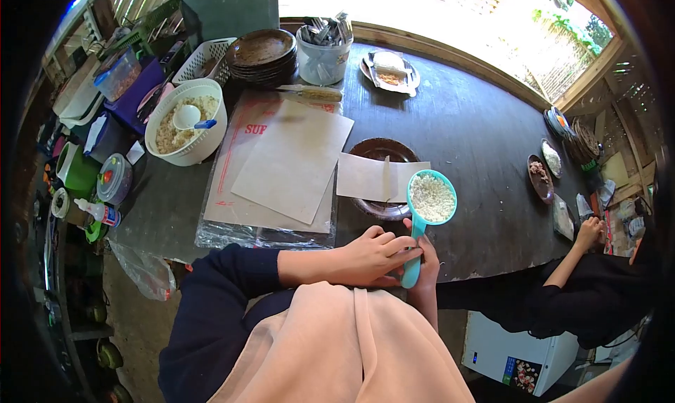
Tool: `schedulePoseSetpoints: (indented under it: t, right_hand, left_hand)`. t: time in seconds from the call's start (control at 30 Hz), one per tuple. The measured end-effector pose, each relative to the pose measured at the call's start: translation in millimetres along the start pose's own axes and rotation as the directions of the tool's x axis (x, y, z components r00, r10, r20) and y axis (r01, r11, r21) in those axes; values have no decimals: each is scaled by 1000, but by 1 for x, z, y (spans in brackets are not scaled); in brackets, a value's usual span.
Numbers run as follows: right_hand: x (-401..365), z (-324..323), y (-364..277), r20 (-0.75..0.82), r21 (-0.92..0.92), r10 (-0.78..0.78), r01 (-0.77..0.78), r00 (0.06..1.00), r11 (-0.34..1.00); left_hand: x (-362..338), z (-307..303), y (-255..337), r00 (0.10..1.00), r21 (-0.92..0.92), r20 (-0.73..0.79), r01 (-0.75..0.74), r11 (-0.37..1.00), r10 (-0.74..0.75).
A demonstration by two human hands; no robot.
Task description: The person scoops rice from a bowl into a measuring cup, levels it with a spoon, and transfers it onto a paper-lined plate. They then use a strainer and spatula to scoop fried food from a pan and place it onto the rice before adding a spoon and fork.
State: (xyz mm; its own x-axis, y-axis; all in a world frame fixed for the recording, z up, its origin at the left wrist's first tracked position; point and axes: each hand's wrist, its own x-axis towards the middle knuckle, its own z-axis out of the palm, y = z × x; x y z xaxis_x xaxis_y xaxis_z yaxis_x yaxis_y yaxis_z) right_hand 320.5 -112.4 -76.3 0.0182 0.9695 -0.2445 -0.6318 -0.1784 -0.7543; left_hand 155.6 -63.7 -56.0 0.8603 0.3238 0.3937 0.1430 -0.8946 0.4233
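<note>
A turquoise scoop point(416, 227) packed with white rice point(432, 197) is held level in front of me over the table's near edge. My left hand point(383, 253) has its fingers closed over the handle from the left. Around the same handle from the right wraps my right hand point(427, 262), partly hidden behind it. Just beyond the scoop, a brown plate point(376, 147) carries a paper sheet point(358, 176) with a narrow pale strip point(387, 178) on it. The scoop's rim overlaps the sheet's right end in this view.
Brown paper sheets point(292, 160) lie stacked to the left. A white tub of rice point(211, 139) with a white ladle point(187, 117), stacked plates point(261, 55) and a cutlery bucket point(325, 58) stand behind. A served plate point(390, 72) sits farther back. At right, a person point(562, 283) reaches near small dishes point(540, 178).
</note>
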Motion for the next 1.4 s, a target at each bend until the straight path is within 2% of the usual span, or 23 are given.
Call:
schedulePoseSetpoints:
  t: [0.03,0.07,0.13,0.2,0.23,0.3,0.37,0.43,0.47,0.53,0.6,0.63,0.67,0.7,0.77,0.87,1.0,1.07,1.4]
  right_hand:
    - [0,0,-2,-32,-91,-46,43,998,995]
    - [1,-1,-3,-35,-91,-55,52,998,995]
    - [2,-7,-5,47,-80,-111,115,993,990]
    - [4,-10,-15,45,-58,-108,111,993,992]
    - [5,-12,-20,49,-38,-96,98,994,994]
    - [9,-17,-23,12,-79,-111,112,994,991]
    - [13,-21,-27,-26,-127,-130,126,991,984]
    - [18,-28,-32,-37,-116,-130,125,991,985]
    - [20,-31,-33,-45,-106,-123,117,991,987]
    - [25,-32,-34,-68,-128,-137,127,988,984]
    - [30,-34,-33,-91,-155,-141,126,986,980]
    - [34,-36,-30,-72,-139,-162,150,984,979]
    - [37,-37,-28,-51,-124,-181,174,982,977]
    - [38,-34,-26,-53,-125,-176,169,983,978]
    - [37,-26,-24,-90,37,-180,184,980,982]
    - [36,-23,-24,-135,27,-195,200,971,979]
    - [34,-29,-22,-110,72,-205,213,973,974]
    - [33,-29,-21,-122,78,-202,213,972,974]
    - [27,-35,-16,-110,68,-173,181,979,981]
  left_hand:
    - [1,-6,0,996,-22,83,9,1000,-7]
    - [2,-11,-2,996,-21,85,-1,1000,2]
    - [4,-20,-8,992,-184,111,-39,982,60]
    - [6,-30,-25,992,-207,72,-85,975,102]
    - [5,-33,-37,996,-141,-27,-83,987,80]
    - [3,-41,-65,981,-251,-134,101,963,-138]
    - [-4,-46,-103,908,-120,-326,236,964,-263]
    - [-11,-55,-126,789,-206,-344,465,861,-509]
    - [-15,-56,-134,794,-209,-339,459,863,-504]
    - [-21,-57,-151,682,-414,-196,594,689,-705]
    - [-27,-51,-165,706,-447,-191,556,701,-682]
    - [-27,-52,-166,657,-607,22,608,512,-753]
    - [-27,-53,-167,600,-708,244,647,283,-761]
    - [-27,-53,-168,598,-710,247,647,278,-763]
    - [-27,-50,-169,562,-788,344,608,94,-752]
    - [-27,-50,-172,539,-752,434,658,40,-721]
    - [-21,-51,-166,516,-698,424,710,95,-744]
    - [-20,-49,-163,579,-734,363,660,158,-730]
    - [-26,-62,-161,537,-708,402,696,120,-742]
